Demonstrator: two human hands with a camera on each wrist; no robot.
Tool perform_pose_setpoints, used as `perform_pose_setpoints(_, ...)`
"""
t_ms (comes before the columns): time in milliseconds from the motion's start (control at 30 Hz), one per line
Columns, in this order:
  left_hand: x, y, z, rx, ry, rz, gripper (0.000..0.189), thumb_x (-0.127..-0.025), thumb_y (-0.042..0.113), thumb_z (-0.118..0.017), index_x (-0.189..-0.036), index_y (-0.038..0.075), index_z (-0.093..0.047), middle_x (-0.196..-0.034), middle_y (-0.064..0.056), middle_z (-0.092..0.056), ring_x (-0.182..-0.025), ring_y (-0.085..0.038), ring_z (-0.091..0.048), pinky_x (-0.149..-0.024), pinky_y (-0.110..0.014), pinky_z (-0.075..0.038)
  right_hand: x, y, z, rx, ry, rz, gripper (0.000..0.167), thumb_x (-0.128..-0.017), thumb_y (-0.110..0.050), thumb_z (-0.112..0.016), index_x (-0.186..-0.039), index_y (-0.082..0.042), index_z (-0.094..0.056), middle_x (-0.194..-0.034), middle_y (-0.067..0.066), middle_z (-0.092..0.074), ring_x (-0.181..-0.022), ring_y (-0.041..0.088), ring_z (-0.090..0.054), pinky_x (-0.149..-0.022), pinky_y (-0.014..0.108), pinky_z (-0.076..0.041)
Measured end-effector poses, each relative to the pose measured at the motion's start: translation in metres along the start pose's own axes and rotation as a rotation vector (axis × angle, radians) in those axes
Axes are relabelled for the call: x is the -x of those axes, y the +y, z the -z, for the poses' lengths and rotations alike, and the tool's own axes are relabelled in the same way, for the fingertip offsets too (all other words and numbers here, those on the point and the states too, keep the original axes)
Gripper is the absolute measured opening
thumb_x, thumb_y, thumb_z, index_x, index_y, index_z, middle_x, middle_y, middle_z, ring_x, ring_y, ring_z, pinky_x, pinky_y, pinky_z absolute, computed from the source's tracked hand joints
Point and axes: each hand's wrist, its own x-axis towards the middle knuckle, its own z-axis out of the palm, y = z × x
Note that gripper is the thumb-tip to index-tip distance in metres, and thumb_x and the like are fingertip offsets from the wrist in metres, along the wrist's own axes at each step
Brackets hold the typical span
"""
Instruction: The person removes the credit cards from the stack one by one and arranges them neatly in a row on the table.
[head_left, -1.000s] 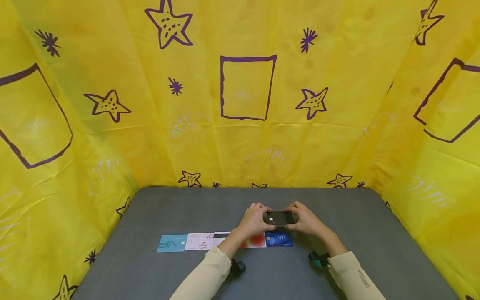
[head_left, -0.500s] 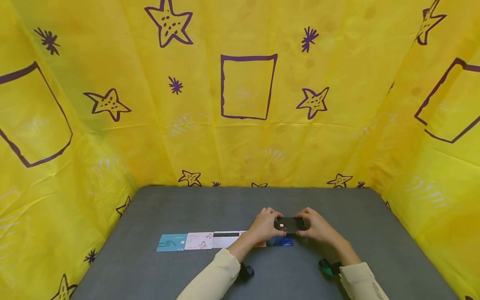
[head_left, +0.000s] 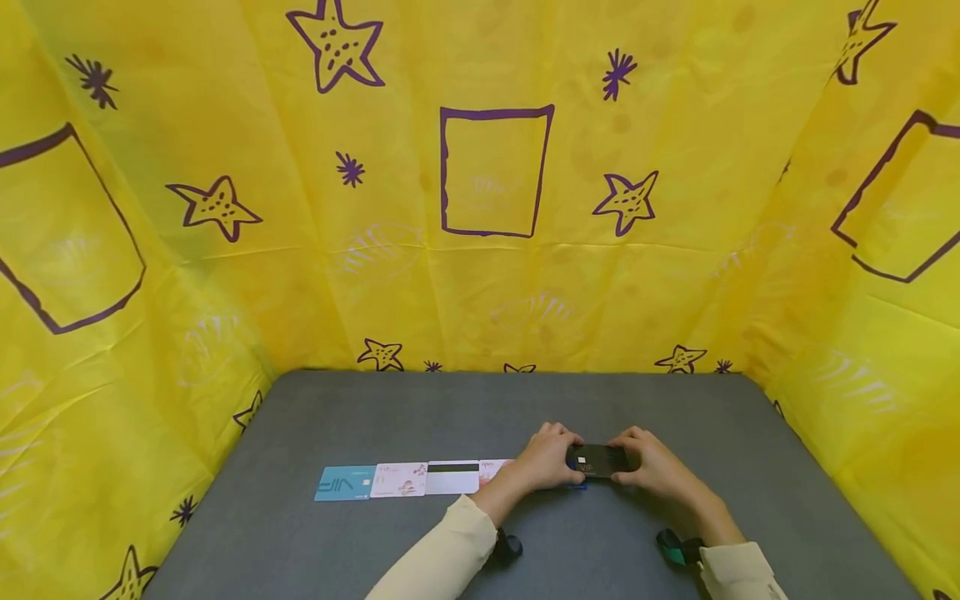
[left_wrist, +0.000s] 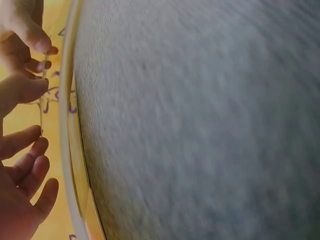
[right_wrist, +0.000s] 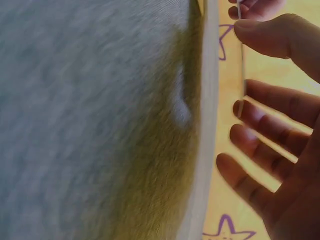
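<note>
A black card (head_left: 597, 461) with "VIP" lettering and a small light chip is held up in the head view. My left hand (head_left: 549, 457) pinches its left end between thumb and finger. At the opposite end my right hand (head_left: 654, 468) pinches it too. Both wrist views show the card edge-on, as a thin line (left_wrist: 42, 112) between thumb and index finger. Behind and below it, only a sliver of a blue card (head_left: 577, 487) shows. My left hand and wrist cover part of a white-and-red card (head_left: 493, 470).
Left of the hands, a teal card (head_left: 344, 483), a pale pink card (head_left: 398, 481) and a white card with a black stripe (head_left: 452, 483) lie side by side on the grey table (head_left: 420, 417). Yellow patterned cloth (head_left: 495, 308) walls the back and sides.
Both hands have moved right and slightly nearer, carrying the black card with them. The blue card, visible earlier, is now mostly covered. The row of cards has stayed put.
</note>
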Motion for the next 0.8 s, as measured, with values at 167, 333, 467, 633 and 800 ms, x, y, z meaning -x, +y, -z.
perform_pose_setpoints(167,-0.002,0.007,-0.002,-0.047,-0.005,-0.007,0.049,-0.075,0.039,-0.081,-0.117,0.017,-0.068,-0.109,0.001,-0.062,-0.1,-0.014,-0.05,-0.084,-0.025,-0.041,0.005,0.007,-0.001,0.024,0.018,0.014,0.04,-0.073,-0.018,-0.083,-0.109,-0.005,-0.07,-0.106,0.003,-0.06,-0.095,0.021,-0.055,-0.08,0.037,-0.047)
perform_pose_setpoints(333,-0.003,0.013,-0.003,-0.077,-0.016,-0.009,0.049,-0.074,0.041,-0.082,-0.115,0.018,-0.069,-0.108,0.002,-0.063,-0.099,-0.013,-0.051,-0.08,-0.024,-0.04,0.007,0.011,0.0,0.02,-0.018,-0.005,0.04,-0.073,-0.02,-0.084,-0.107,-0.005,-0.07,-0.106,0.004,-0.06,-0.097,0.023,-0.055,-0.081,0.039,-0.047)
perform_pose_setpoints(467,-0.004,0.016,-0.005,-0.097,-0.022,-0.008,0.049,-0.074,0.042,-0.082,-0.115,0.018,-0.069,-0.109,0.002,-0.064,-0.099,-0.013,-0.051,-0.078,-0.023,-0.039,0.009,0.013,0.0,0.016,-0.042,-0.03,0.04,-0.073,-0.02,-0.084,-0.107,-0.005,-0.07,-0.106,0.004,-0.061,-0.096,0.023,-0.055,-0.081,0.039,-0.047)
perform_pose_setpoints(633,-0.005,0.02,-0.007,-0.107,-0.026,-0.005,0.048,-0.073,0.042,-0.083,-0.113,0.018,-0.07,-0.107,0.003,-0.063,-0.096,-0.012,-0.05,-0.075,-0.022,-0.038,0.01,0.014,0.001,0.021,-0.078,-0.056,0.041,-0.072,-0.021,-0.084,-0.107,-0.005,-0.069,-0.105,0.004,-0.061,-0.096,0.022,-0.055,-0.08,0.037,-0.047)
perform_pose_setpoints(800,-0.005,0.019,-0.01,-0.114,-0.031,0.003,0.048,-0.071,0.042,-0.084,-0.111,0.02,-0.07,-0.106,0.004,-0.062,-0.094,-0.012,-0.05,-0.074,-0.022,-0.038,0.01,0.013,0.0,0.036,-0.107,-0.058,0.041,-0.072,-0.021,-0.084,-0.107,-0.006,-0.069,-0.106,0.004,-0.062,-0.096,0.021,-0.055,-0.08,0.037,-0.047)
